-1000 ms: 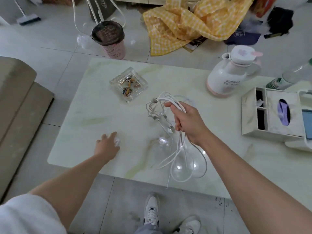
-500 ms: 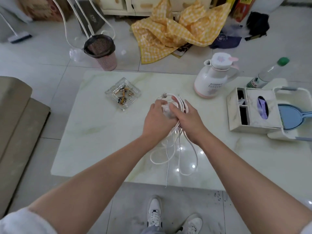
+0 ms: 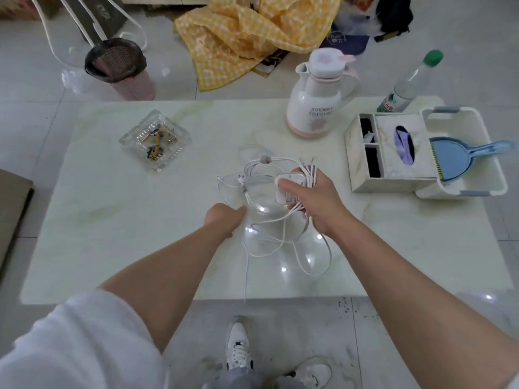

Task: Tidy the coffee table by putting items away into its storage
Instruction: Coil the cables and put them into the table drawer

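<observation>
Presently right hand (image 3: 314, 200) grips white charger plug (image 3: 286, 189) and bundled white cables (image 3: 269, 220) above surface (image 3: 140, 220) centre, thumb over plug, fingers curled round cable bunch. Left hand (image 3: 224, 220) curled, closed on hanging cable loop just beside. Loops dangle toward near edge. Glass ashtray (image 3: 156, 140) far left, well apart; jug (image 3: 317, 99) and tissue box (image 3: 390, 153) far right.

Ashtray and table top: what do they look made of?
Ashtray: seemingly clear cut glass; see-through, faceted, glinting edges. Table top: looks like polished marble or an imitation; pale with greenish veins, mirroring ceiling lights.
</observation>
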